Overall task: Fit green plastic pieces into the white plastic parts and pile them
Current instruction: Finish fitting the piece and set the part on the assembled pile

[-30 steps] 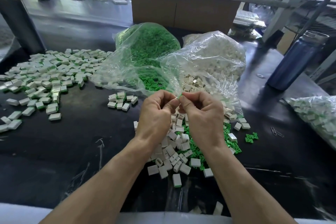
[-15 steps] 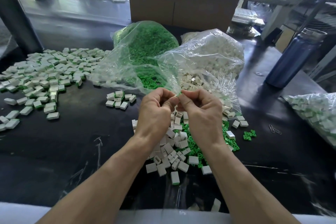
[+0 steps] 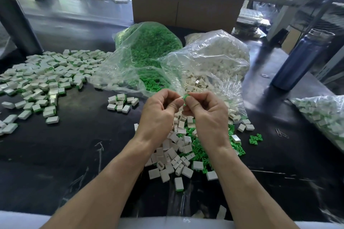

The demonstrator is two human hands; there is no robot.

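Observation:
My left hand [image 3: 160, 115] and my right hand [image 3: 206, 113] meet fingertip to fingertip above a loose heap of white parts [image 3: 175, 156] mixed with green pieces [image 3: 199, 147]. Between the fingertips shows a green piece [image 3: 185, 97], pinched by my right hand. My left hand pinches a small white part [image 3: 180, 98] against it, mostly hidden by the fingers. A wide pile of fitted white-and-green parts [image 3: 46, 78] lies at the left. A smaller cluster of fitted parts [image 3: 121, 103] sits left of my hands.
Two open clear bags lie behind my hands, one of green pieces [image 3: 149, 48] and one of white parts [image 3: 216, 57]. A blue bottle [image 3: 301, 61] stands at the right, with another filled bag [image 3: 323, 115] at the right edge. A cardboard box [image 3: 186, 5] stands at the back.
Both hands stay together at the same spot. The green piece now shows more plainly between the fingertips.

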